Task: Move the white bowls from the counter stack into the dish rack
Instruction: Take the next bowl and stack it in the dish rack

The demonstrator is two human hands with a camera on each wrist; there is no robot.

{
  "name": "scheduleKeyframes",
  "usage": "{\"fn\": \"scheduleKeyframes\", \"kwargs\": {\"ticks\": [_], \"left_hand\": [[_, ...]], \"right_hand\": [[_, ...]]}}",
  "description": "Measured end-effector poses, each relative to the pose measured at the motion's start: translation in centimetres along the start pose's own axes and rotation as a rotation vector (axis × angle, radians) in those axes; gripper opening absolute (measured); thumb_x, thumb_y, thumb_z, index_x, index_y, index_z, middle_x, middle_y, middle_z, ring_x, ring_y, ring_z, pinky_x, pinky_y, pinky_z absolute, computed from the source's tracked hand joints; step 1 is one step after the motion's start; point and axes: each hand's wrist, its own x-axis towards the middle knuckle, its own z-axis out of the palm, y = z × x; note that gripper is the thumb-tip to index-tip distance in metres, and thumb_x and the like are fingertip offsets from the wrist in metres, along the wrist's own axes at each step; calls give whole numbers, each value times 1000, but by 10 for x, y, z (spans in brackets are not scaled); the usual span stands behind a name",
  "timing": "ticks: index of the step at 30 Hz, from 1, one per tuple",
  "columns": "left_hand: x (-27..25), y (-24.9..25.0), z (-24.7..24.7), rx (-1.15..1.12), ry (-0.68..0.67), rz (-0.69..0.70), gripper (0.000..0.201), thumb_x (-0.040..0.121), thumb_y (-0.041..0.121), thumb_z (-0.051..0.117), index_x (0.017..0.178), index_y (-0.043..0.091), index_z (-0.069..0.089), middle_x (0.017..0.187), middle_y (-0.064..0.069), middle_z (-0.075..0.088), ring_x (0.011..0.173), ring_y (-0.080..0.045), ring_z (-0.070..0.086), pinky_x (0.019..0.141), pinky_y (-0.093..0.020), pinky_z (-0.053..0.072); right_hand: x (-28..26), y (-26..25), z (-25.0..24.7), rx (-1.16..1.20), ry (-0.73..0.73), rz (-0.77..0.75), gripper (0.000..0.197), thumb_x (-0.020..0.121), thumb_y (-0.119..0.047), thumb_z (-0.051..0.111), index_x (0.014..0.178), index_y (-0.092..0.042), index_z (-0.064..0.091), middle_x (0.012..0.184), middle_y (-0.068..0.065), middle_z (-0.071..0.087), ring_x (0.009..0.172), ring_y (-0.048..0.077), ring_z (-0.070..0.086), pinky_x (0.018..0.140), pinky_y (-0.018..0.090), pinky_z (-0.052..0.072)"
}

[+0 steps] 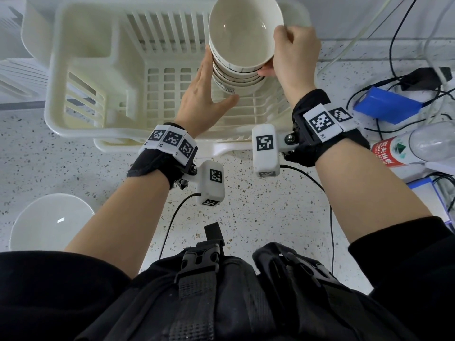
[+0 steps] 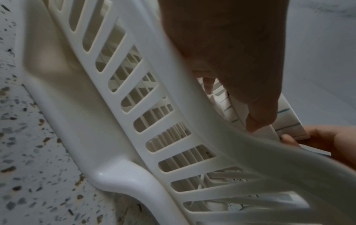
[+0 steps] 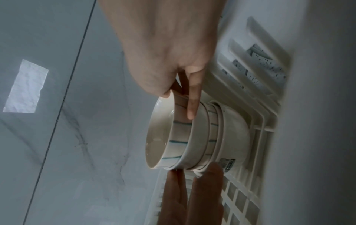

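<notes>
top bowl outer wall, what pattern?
Off-white top bowl with thin teal stripes running rim to base; clearest in the right wrist view.

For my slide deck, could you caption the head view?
Right hand grips the top bowl of a stack in the dish rack; left hand steadies it.

A stack of nested white ceramic bowls with thin blue stripes (image 3: 194,137) sits mid-frame on the slatted cream plastic dish rack (image 3: 258,97). The right hand (image 3: 169,50), from the top, pinches the top bowl's rim. The left hand's fingers (image 3: 204,191) touch the stack from below.
</notes>
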Motion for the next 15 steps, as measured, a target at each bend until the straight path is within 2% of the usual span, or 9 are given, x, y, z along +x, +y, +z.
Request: {"fn": "scheduleKeyframes", "kwargs": {"ticks": [4,6,8,9,11,13,15], "left_hand": [[-10,6,-6,30,1,-47,93,86,36,60,149,8,-3,159,-7,13,144,-20,22,103,-16,17],[-20,12,-12,25,-3,-61,93,87,36,59,149,8,-5,159,-8,11,143,-23,24,111,-22,21],[-32,18,-18,12,-4,-59,92,87,35,58,149,10,-5,159,-8,11,142,-24,26,116,-38,28],[-39,22,-21,6,-7,-65,91,87,35,58,149,11,-4,159,-7,11,143,-23,24,116,-41,27],[-55,27,-26,3,-12,-88,89,87,33,58,149,12,-3,159,-6,12,144,-22,21,117,-40,25],[-72,32,-29,12,-6,-104,88,87,33,58,149,12,0,158,-6,15,141,-27,28,114,-43,32],[-89,36,-33,21,2,-108,86,87,33,57,149,12,3,158,-6,16,141,-27,29,114,-45,31]], "right_hand": [[-13,-3,-7,6,-6,20,41,94,-14,42,53,-14,42,46,-1,46,43,22,65,51,46,60],[-23,-4,-12,4,-14,14,38,95,-16,43,57,-13,43,49,-2,47,45,22,65,52,44,60],[-35,-6,-18,16,-25,18,32,96,-19,44,66,-7,47,56,5,52,48,22,67,54,44,61],[-41,-6,-21,22,-26,15,31,97,-20,45,72,-3,50,62,12,56,51,24,68,55,44,61],[-56,-6,-27,27,-21,1,37,97,-21,45,81,10,56,75,26,62,57,29,70,58,47,61],[-73,-5,-31,30,-29,-16,38,97,-21,45,80,10,57,69,21,61,60,34,70,59,50,60],[-89,-6,-34,29,-44,-26,32,95,-21,45,72,0,54,60,10,54,60,36,69,60,54,58]]}}
